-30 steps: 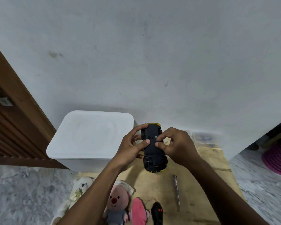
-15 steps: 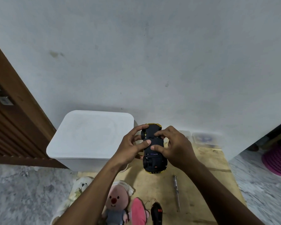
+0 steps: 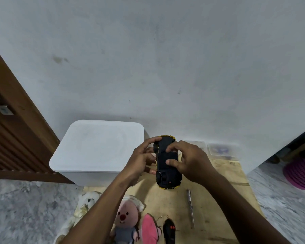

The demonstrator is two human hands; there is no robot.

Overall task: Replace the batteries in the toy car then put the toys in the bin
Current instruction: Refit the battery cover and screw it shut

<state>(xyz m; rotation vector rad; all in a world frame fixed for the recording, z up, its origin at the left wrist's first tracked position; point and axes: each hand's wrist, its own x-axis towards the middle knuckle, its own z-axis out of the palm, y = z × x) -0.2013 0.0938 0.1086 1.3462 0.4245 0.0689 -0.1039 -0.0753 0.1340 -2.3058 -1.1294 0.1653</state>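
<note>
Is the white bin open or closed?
Closed: the flat white lid covers the whole bin; no opening shows.

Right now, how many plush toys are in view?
2: a white teddy bear lower left, a pink-faced plush right of it. The pink shape beside it may be another.

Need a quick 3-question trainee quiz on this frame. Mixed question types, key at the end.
1. True or false: the left hand and right hand hold the toy car underside up.
2. The white bin is: A) lidded, B) open, C) tipped over.
3. Which tool lies untouched on the wooden board?

Key: 1 true; 2 A; 3 the screwdriver.
</note>
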